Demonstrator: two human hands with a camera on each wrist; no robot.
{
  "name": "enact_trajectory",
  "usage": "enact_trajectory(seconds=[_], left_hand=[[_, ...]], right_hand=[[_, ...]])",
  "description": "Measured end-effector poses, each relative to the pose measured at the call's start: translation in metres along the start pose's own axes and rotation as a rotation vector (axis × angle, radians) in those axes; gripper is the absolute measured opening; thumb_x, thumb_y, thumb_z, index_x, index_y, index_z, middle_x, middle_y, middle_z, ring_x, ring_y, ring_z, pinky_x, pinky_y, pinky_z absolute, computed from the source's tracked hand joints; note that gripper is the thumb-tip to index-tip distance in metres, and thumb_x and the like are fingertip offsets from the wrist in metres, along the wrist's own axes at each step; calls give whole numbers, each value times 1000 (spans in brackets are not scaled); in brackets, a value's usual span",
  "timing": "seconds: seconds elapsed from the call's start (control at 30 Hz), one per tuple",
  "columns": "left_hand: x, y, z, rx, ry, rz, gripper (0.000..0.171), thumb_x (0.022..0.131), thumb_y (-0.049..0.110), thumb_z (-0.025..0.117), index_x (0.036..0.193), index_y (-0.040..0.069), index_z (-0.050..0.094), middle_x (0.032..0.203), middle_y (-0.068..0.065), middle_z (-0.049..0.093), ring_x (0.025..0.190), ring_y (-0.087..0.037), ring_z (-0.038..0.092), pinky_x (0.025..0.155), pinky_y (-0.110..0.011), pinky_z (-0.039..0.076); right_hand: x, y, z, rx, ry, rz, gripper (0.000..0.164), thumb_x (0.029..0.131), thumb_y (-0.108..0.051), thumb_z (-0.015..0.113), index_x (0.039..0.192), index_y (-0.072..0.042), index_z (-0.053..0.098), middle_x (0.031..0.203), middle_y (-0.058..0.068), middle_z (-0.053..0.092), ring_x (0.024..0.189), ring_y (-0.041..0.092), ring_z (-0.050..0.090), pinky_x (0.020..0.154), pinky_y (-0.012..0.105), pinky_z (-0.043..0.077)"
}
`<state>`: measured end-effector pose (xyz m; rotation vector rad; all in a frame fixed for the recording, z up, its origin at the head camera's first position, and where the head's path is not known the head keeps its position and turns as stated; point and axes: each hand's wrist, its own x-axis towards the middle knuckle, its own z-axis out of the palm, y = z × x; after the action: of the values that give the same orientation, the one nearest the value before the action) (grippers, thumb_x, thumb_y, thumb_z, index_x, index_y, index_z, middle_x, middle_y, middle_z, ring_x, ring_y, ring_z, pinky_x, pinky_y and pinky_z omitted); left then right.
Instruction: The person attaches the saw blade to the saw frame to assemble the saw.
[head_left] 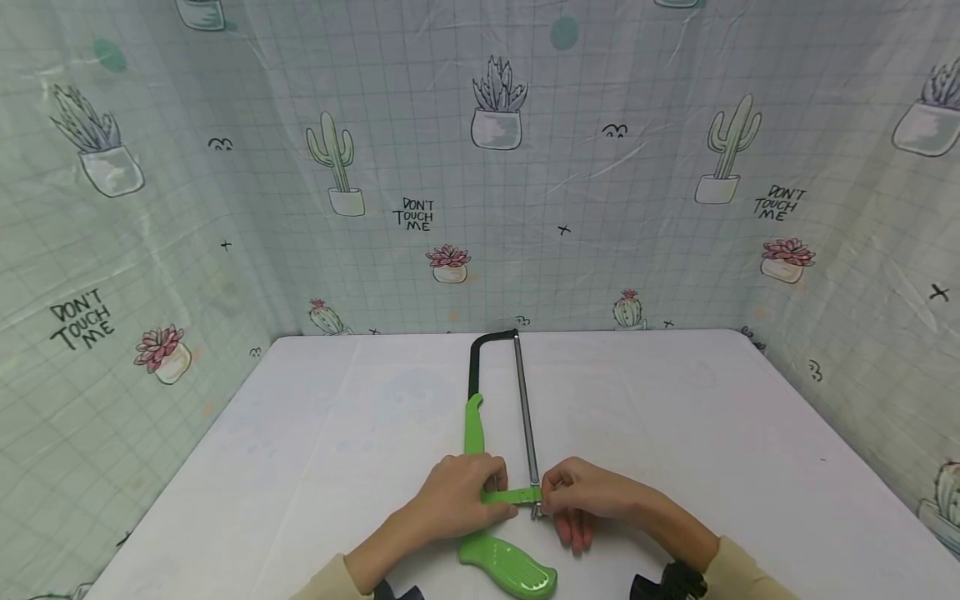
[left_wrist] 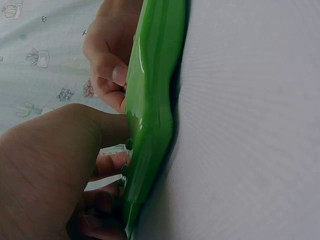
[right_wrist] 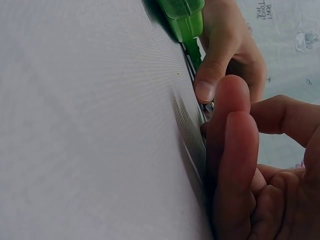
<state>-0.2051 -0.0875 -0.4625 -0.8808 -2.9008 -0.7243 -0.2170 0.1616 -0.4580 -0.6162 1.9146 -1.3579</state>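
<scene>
A hacksaw (head_left: 473, 429) lies flat on the white table, its black bow pointing away from me and its green handle (head_left: 513, 565) towards me. The straight metal blade (head_left: 524, 400) runs along its right side. My left hand (head_left: 459, 498) grips the green frame, with thumb and fingers at the short crossbar (head_left: 517, 496). At the crossbar's outer end, the thumb and index finger of my right hand (head_left: 588, 493) pinch the saw beside a small metal wing nut (head_left: 536, 512). In the right wrist view, other right fingers (right_wrist: 239, 150) partly hide that spot.
The white table (head_left: 360, 400) reaches back to a cloth (head_left: 405, 100) printed with cacti, which also hangs along both sides. Black wrist straps (head_left: 671, 582) show below the sleeves at the near edge.
</scene>
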Motion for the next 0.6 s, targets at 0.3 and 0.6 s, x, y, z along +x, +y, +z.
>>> enact_trajectory(seconds=[0.3,0.6], left_hand=[[0,0,-1,-9,-5,-11,28,81,49,82,87,27,66,72,19,57,61,0,48,58,-21,38],[0,0,0,-10,-7,-4,27,81,48,82,86,27,66,71,19,57,61,1,48,57,-21,38]], right_hand=[[0,0,0,-9,-16,-4,10,94,-15,59,91,-5,60,62,1,67,45,4,61,43,19,47],[0,0,0,-7,-19,2,13,94,-17,59,93,-4,61,63,2,68,46,5,62,43,20,48]])
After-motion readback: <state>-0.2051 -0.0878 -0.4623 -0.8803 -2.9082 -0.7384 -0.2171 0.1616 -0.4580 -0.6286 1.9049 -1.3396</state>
